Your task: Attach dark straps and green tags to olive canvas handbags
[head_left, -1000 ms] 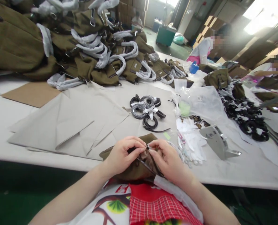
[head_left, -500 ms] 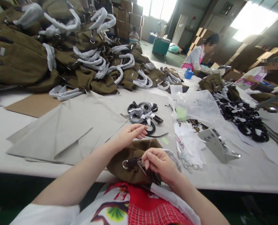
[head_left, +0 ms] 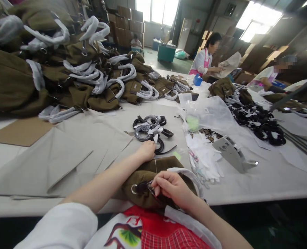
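Note:
An olive-green fabric bag [head_left: 140,176] with a metal ring, a dark tab and a zipper lies at the table's front edge, against my apron. My right hand [head_left: 170,186] is closed in a pinch at the bag's zipper opening. Beyond the bag, my left hand [head_left: 147,151] reaches to the near side of a cluster of coiled black straps [head_left: 143,133], some wrapped in clear plastic. Its fingers point away and are mostly hidden, so their grip does not show. A white-wrapped handle [head_left: 187,223] crosses beneath my right forearm.
Olive bags with wrapped handles [head_left: 91,77] are heaped at the left. Grey sheets [head_left: 73,148] lie before them. White tags [head_left: 204,157], a grey metal dispenser [head_left: 232,154] and a black strap pile [head_left: 264,124] lie rightward. Two co-workers [head_left: 204,58] work across the table.
My left hand has moved forward from above the bag to the coiled straps. My right hand stays at the zipper. The view has turned slightly right, and one co-worker now holds up a sheet.

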